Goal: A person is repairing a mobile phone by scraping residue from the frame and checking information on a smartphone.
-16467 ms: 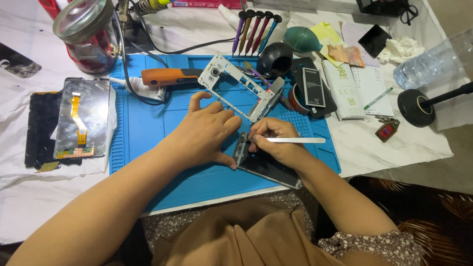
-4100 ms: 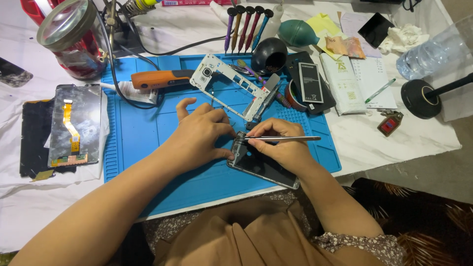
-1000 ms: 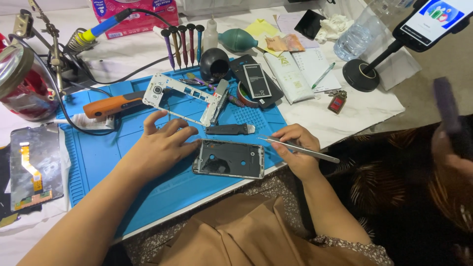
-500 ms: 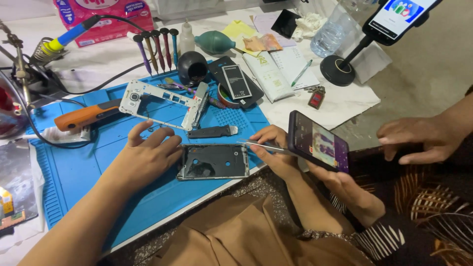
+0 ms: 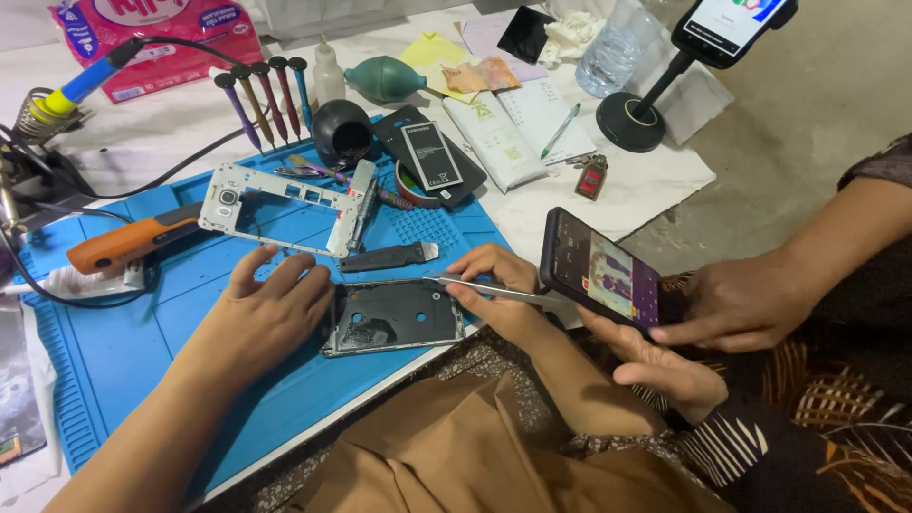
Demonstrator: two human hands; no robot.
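A dark opened phone body (image 5: pixel 391 316) lies on the blue work mat (image 5: pixel 123 332). My left hand (image 5: pixel 266 309) rests flat on the mat, fingers touching the phone body's left edge. My right hand (image 5: pixel 499 290) holds metal tweezers (image 5: pixel 494 288), whose tip points left over the phone body's upper right corner. Just beyond lie a narrow dark strip part (image 5: pixel 389 256) and a white phone mid-frame (image 5: pixel 285 207). At the right, another person's two hands (image 5: pixel 703 328) hold a lit smartphone (image 5: pixel 600 271) close to my right hand.
Several screwdrivers (image 5: pixel 261 95) stand in a row at the back. An orange-handled tool (image 5: pixel 128 242), a phone battery (image 5: pixel 430 155), a green air blower (image 5: pixel 385 76), a water bottle (image 5: pixel 613 43) and a phone on a stand (image 5: pixel 655 90) surround the mat. A soldering iron (image 5: pixel 81 81) is at far left.
The other person's hands and lit smartphone have moved in at the right, close to my right hand. My view has shifted right. My hands stay on the phone body.
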